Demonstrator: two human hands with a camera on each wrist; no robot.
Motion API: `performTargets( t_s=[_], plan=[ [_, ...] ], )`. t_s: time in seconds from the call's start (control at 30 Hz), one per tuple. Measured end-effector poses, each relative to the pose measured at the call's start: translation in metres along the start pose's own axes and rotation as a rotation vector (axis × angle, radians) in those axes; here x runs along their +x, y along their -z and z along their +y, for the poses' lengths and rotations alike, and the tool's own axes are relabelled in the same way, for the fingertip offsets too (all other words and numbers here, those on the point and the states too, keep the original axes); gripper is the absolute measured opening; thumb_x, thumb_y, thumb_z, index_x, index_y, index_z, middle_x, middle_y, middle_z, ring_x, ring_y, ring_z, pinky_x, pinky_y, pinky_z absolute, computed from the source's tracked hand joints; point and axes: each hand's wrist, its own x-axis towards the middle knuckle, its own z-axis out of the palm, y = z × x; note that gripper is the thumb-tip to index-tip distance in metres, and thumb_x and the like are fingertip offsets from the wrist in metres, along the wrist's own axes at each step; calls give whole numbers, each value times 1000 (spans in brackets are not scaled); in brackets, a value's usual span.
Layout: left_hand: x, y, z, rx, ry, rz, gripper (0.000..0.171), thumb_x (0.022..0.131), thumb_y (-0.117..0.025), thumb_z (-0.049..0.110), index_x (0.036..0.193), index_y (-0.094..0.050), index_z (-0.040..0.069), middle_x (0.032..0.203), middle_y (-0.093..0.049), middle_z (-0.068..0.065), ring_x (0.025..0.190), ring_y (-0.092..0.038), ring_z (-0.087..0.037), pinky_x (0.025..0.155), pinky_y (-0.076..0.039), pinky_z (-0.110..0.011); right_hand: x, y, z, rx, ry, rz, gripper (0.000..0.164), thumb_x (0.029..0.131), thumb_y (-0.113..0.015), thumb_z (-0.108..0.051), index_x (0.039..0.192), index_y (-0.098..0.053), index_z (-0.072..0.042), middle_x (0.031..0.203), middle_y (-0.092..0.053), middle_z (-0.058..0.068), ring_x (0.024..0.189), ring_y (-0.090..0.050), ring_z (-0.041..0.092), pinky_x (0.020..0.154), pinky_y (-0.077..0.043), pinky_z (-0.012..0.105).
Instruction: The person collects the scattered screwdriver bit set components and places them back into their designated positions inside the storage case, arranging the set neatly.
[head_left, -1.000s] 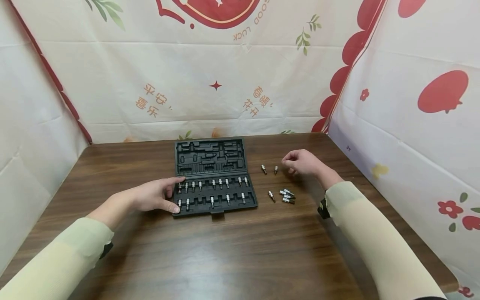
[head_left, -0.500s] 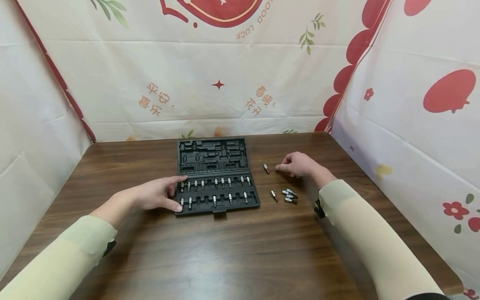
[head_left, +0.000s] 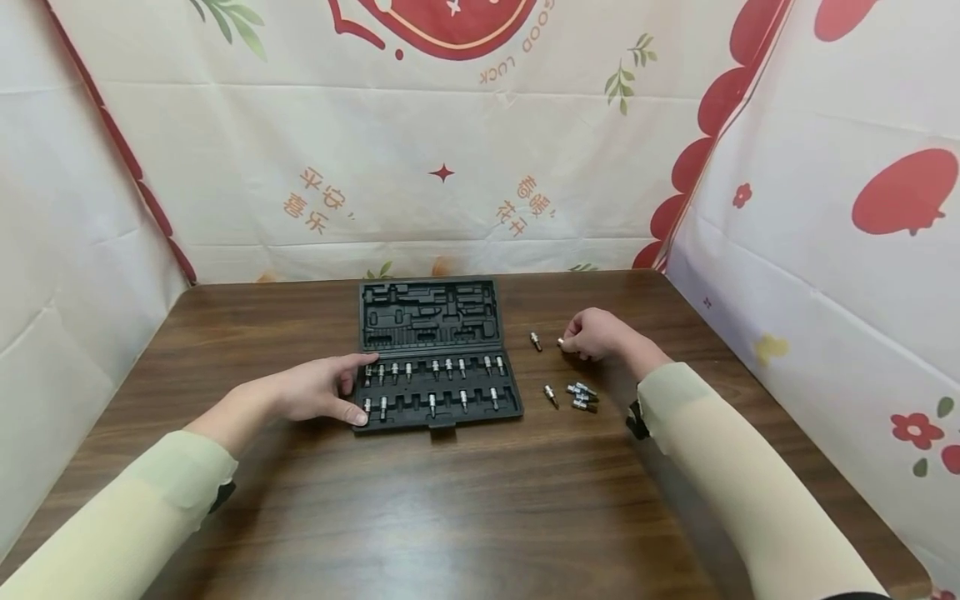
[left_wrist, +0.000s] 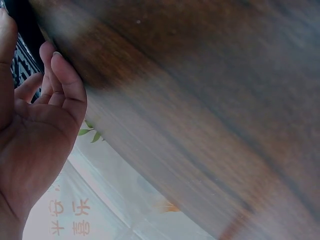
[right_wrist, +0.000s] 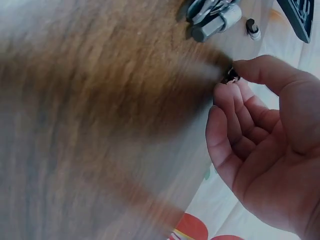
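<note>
An open black plastic case [head_left: 408, 418] lies on the table, its lower half holding two rows of silver bit sockets [head_left: 432, 405]. My left hand [head_left: 318, 390] rests at the case's left edge, thumb on the front corner and index finger near the hinge; its other fingers bend loosely in the left wrist view. To the right of the case, my right hand [head_left: 596, 335] pinches a small bit socket [right_wrist: 231, 76] between thumb and fingertips, most of it hidden. Loose on the wood nearby are one bit socket [head_left: 536, 341] and another bit socket [head_left: 551, 396].
A small pile of bit sockets [head_left: 584, 397] lies in front of my right hand. The case's moulded lid [head_left: 429, 310] leans back behind the lower half. Printed cloth [head_left: 420, 200] hangs along the back and sides of the brown wooden table [head_left: 450, 517].
My right hand has come down to the bit socket right of the lone one, and now pinches it. The left hand stays on the case. The whole view has shifted slightly.
</note>
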Motion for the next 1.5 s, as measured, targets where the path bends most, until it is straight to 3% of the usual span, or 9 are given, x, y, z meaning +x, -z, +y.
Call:
performTargets(
  t_s=[0.13, 0.23, 0.37, 0.53, 0.87, 1.13, 1.37, 1.5],
  plan=[
    [2, -1, -2, 13, 1, -3, 105, 92, -91, 38, 173, -32, 8, 97, -59, -6, 84, -53, -19, 77, -44, -34, -4, -2, 6, 47, 13, 9, 19, 107, -69, -22, 103, -71, -4, 84, -68, 6, 77, -64, 19, 71, -55, 31],
    [4, -1, -3, 17, -9, -5, 104, 92, -91, 37, 172, -32, 7, 96, -59, -6, 83, -53, -18, 76, -44, -33, -7, -3, 9, 141, 38, 14, 22, 107, -68, -23, 110, -71, -1, 85, -69, 7, 77, -64, 18, 71, -56, 32],
    [4, 0, -2, 20, -10, -7, 105, 92, -91, 37, 172, -32, 7, 96, -58, -5, 82, -52, -18, 75, -44, -32, -10, -2, 9, 283, 75, 12, 30, 108, -67, -25, 121, -70, 1, 97, -71, 13, 83, -67, 19, 74, -58, 32],
    [4, 0, -2, 18, 0, -5, 105, 92, -92, 37, 172, -32, 7, 95, -58, -5, 81, -52, -17, 74, -43, -32, -14, 1, 1, 367, 79, 21, 32, 109, -65, -29, 125, -70, -1, 110, -68, 15, 91, -68, 23, 78, -59, 34],
    [3, 0, -3, 13, -13, 5, 104, 92, -92, 37, 172, -33, 6, 95, -58, -5, 83, -53, -19, 75, -43, -33, -13, -2, -29, 430, 105, 51, 36, 111, -59, -29, 128, -69, 1, 112, -67, 13, 87, -65, 22, 77, -57, 37],
    [2, 0, -4, 8, -8, 11, 104, 91, -92, 38, 172, -33, 7, 95, -59, -6, 84, -53, -18, 77, -43, -33, -13, -8, -61, 461, 104, 5, 45, 112, -58, -33, 132, -69, 5, 111, -66, 14, 89, -65, 23, 80, -54, 40],
    [3, -1, -6, 15, -2, 19, 105, 90, -92, 40, 171, -33, 8, 95, -60, -5, 83, -53, -18, 76, -44, -33, -12, -20, -85, 522, 72, -13, 41, 109, -60, -30, 132, -73, 1, 123, -70, 16, 85, -65, 17, 72, -50, 32],
    [3, -1, -6, 17, 1, 18, 105, 90, -92, 41, 172, -33, 9, 95, -60, -5, 84, -53, -18, 77, -44, -34, -12, -27, -96, 499, 46, -20, 39, 108, -63, -32, 131, -75, -2, 123, -75, 14, 82, -66, 16, 68, -46, 30]
  ],
)
